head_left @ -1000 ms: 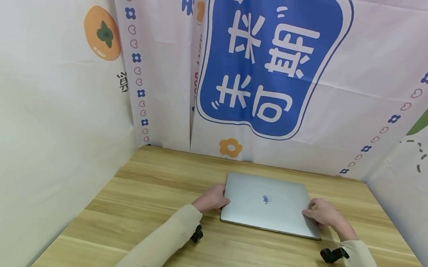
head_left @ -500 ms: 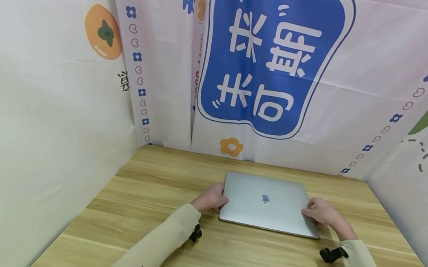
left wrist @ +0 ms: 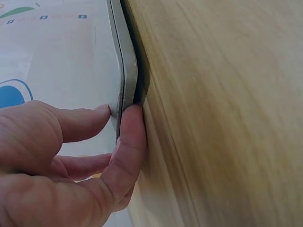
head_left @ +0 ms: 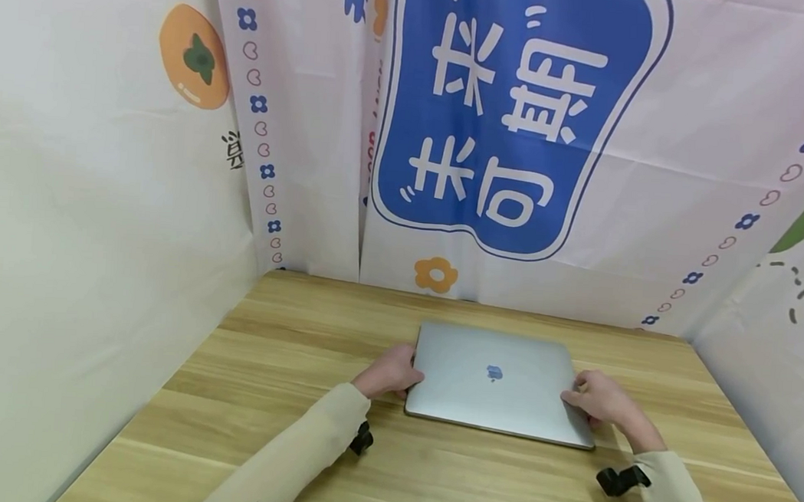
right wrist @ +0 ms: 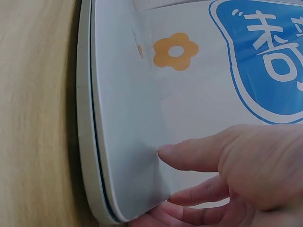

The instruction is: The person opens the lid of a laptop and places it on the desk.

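Note:
A closed silver laptop (head_left: 489, 402) lies flat, lid up, with a logo in the middle of its lid. My left hand (head_left: 389, 369) grips its left edge. In the left wrist view, the left thumb (left wrist: 87, 124) is on the lid side and a fingertip (left wrist: 133, 118) reaches under the base, by the tabletop. At the right edge, my right hand (head_left: 603, 401) holds the laptop, its thumb over the lid. The right wrist view shows that thumb (right wrist: 189, 153) against the lid, while the other fingertips go out of sight behind the laptop's edge.
The laptop is on a wood-grain table (head_left: 285, 351). White printed cloth (head_left: 312, 138) hangs behind it, with more cloth (head_left: 97, 263) on the left and right sides. Each wrist carries a black camera mount, such as the right one (head_left: 619, 480).
The laptop has slid slightly to the left, and both hands have moved with it. Their hold on its two side edges looks the same. The head view has shifted a little.

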The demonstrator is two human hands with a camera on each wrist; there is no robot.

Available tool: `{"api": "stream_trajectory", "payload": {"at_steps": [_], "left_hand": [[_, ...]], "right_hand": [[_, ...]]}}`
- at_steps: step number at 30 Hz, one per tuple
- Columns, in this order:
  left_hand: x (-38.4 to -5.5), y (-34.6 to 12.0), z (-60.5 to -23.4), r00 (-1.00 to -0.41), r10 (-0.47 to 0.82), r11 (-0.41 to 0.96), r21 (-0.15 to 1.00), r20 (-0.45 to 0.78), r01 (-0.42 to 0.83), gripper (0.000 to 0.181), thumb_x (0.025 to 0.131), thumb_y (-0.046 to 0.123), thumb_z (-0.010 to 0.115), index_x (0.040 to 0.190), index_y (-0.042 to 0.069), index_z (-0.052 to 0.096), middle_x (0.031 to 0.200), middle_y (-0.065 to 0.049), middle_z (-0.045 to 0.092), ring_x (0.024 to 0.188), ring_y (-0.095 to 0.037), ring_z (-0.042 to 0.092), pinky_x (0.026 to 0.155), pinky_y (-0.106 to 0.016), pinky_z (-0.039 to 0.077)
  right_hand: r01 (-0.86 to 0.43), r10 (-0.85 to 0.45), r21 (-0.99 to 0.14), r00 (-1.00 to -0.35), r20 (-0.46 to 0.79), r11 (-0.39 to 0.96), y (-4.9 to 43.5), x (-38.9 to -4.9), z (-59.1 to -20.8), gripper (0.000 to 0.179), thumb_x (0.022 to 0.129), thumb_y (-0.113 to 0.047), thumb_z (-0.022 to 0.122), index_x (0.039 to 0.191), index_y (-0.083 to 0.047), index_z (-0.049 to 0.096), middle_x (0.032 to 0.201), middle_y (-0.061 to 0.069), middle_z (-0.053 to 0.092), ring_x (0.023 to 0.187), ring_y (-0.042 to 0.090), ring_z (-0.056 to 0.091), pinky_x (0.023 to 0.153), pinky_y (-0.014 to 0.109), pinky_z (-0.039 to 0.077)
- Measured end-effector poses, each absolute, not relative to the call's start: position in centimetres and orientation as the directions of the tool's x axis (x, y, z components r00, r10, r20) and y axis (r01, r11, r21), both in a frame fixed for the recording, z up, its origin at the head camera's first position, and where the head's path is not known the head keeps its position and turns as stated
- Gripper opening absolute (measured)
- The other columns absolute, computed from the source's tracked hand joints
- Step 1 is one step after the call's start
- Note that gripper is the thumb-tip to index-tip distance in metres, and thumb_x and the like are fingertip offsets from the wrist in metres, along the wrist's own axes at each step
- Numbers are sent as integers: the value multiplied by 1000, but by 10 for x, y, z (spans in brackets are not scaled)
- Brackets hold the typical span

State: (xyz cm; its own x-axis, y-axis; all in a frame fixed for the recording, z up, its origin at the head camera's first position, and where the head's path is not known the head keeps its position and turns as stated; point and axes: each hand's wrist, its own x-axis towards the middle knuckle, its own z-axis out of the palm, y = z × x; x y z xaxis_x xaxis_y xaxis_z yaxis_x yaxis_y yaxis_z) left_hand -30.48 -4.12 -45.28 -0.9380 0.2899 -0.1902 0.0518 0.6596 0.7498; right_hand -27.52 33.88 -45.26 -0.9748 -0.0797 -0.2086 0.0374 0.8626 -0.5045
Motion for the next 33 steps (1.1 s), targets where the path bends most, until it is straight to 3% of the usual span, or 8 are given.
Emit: {"api": "stream_trajectory", "payload": {"at_steps": [9,17,33], "left_hand": [[-305,-48,-454,-939,277,663,748,-204,33,45,91,3,60,133,-8,49,96,-17,62,54,-18,55,54,-33,59],[-305,-52,-455,-946,263,683,729,-188,45,42,90,3,61,129,-8,51,111,-23,62,63,-22,61,52,-32,58],[-302,-58,-455,-943,263,710,703,-205,45,40,89,3,61,126,-8,51,108,-22,62,61,-21,61,51,-31,57]], "right_hand": [[21,-95,-517,-976,-197,856,334,-276,-453,48,94,-16,64,123,19,50,74,9,61,56,17,58,51,32,53],[21,-98,-524,-975,-200,851,328,-275,-452,50,94,-16,64,125,20,48,79,11,62,58,17,58,53,32,55],[16,-106,-522,-973,-203,853,320,-272,-453,50,93,-16,65,125,19,49,82,13,64,57,17,60,51,31,56]]}}
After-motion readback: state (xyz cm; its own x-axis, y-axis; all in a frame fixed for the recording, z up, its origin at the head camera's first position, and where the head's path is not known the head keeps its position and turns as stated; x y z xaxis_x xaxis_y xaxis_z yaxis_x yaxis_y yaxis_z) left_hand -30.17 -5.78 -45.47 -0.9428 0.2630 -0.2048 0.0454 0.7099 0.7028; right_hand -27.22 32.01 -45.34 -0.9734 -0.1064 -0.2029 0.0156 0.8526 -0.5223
